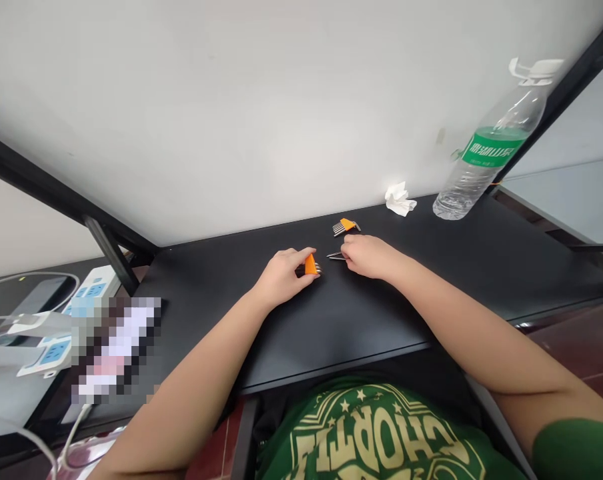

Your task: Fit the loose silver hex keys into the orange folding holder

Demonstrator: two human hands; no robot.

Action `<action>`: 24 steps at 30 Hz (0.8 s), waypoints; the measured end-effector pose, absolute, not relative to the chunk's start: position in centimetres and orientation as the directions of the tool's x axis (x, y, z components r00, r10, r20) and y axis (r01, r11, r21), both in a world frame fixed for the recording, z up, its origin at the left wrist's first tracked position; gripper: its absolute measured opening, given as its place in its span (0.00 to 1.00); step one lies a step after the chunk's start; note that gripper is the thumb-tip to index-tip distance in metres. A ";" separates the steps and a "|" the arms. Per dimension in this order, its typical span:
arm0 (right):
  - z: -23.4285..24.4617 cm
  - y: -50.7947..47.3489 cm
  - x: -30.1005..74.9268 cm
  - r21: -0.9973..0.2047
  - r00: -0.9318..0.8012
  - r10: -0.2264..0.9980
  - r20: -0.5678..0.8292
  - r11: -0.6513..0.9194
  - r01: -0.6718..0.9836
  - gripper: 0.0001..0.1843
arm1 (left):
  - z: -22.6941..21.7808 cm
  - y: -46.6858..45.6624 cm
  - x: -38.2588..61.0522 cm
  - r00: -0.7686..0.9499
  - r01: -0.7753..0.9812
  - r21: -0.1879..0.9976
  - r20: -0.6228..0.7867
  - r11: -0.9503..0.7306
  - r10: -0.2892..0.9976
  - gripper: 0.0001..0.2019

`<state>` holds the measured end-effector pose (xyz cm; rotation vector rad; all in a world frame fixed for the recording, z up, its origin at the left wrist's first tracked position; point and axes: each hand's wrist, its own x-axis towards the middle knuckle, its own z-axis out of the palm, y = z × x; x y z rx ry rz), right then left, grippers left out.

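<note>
My left hand is closed, thumb and fingers pinching an orange hex key holder just above the black tabletop. Short metal key ends stick out of its right side. My right hand is closed on a slim metal tool with two thin prongs, which look like tweezers. The prongs point left toward the holder, a small gap apart from it. Behind my right hand lies a second orange hex key set on the table, with several silver keys fanned to the left and a bent end at the right.
A crumpled white tissue and a large clear bottle with a green label stand at the back right by the wall. At the left are a phone with a blurred screen, white power strips and cables. Black frame bars flank the table.
</note>
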<state>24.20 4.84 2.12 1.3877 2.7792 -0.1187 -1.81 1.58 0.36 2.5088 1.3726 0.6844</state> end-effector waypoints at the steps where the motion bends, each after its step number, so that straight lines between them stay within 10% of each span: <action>1: 2.2 4.8 24.2 -0.058 -0.597 0.799 -0.073 0.595 0.802 0.09 | 0.4 1.6 -1.8 0.463 0.742 0.385 0.296 -0.548 0.835 0.24; 24: 2.0 4.8 24.3 -0.126 -0.610 0.792 -0.020 0.603 0.788 0.08 | 0.2 1.7 -1.9 0.454 0.747 0.403 0.274 -0.529 0.848 0.24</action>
